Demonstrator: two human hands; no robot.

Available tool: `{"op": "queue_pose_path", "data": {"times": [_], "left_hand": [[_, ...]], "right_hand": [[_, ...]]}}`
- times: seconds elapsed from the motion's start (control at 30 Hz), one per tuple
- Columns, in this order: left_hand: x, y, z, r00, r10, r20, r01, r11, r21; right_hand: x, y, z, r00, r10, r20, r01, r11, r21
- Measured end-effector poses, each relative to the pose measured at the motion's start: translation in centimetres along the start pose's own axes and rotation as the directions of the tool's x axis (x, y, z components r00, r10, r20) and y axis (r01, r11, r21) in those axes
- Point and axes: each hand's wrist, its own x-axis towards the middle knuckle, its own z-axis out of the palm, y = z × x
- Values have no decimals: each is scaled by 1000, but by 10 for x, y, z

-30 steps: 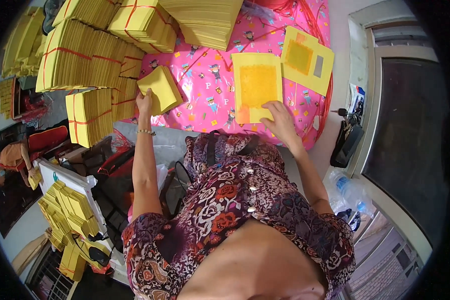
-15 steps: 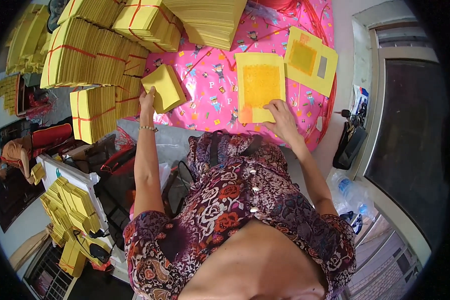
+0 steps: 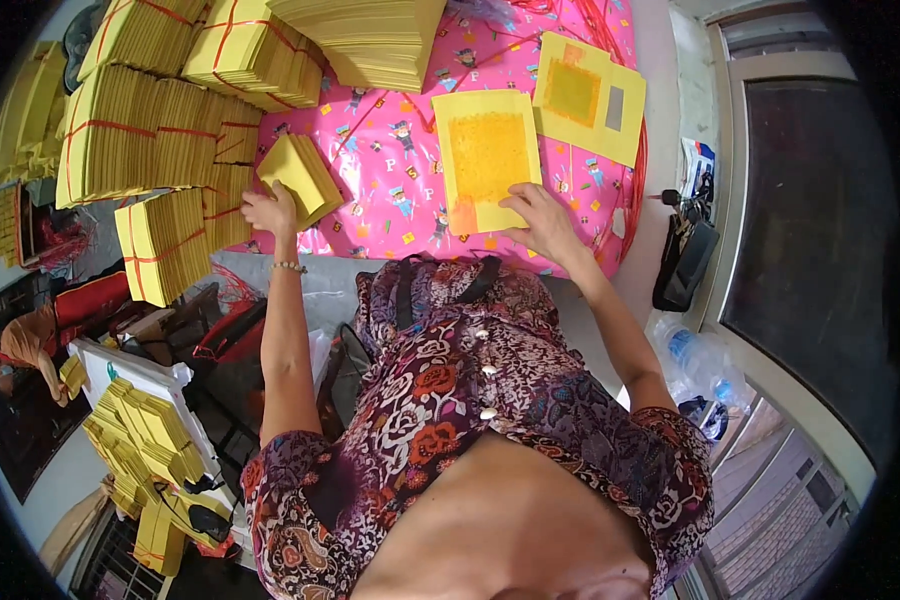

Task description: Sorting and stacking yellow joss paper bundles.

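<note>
While our left hand point(image 3: 268, 212) grips the thin yellow stack point(image 3: 300, 178) by its corner, our right hand point(image 3: 542, 222) lies flat on the light, floppy printed sheet point(image 3: 486, 158), best pinched at its edge.

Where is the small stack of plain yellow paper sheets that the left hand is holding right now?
In the head view, the small stack of plain yellow paper sheets sits left of centre on the pink patterned cloth, gripped by the left hand, beside the red-tied yellow bundles.

Red-tied bundles of yellow paper point(image 3: 135, 135) stack at the left of the pink patterned cloth point(image 3: 390, 190). A clear plastic bottle point(image 3: 692, 352) lies beside the window frame point(image 3: 740, 330).
</note>
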Motion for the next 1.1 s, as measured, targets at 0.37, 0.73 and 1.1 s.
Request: {"op": "queue_pose_path", "data": {"times": [0.37, 0.73, 1.1], "left_hand": [[-137, 79, -65, 400, 771, 495, -79, 567, -820], [-194, 105, -69, 253, 789, 560, -134, 602, -787], [-195, 100, -64, 261, 746, 612, -24, 639, -769]], "right_hand": [[-6, 12, 7, 999, 35, -42, -28, 985, 171], [-1, 6, 8, 996, 83, -17, -78, 978, 193], [3, 7, 9, 995, 100, 5, -99, 973, 210]]}}
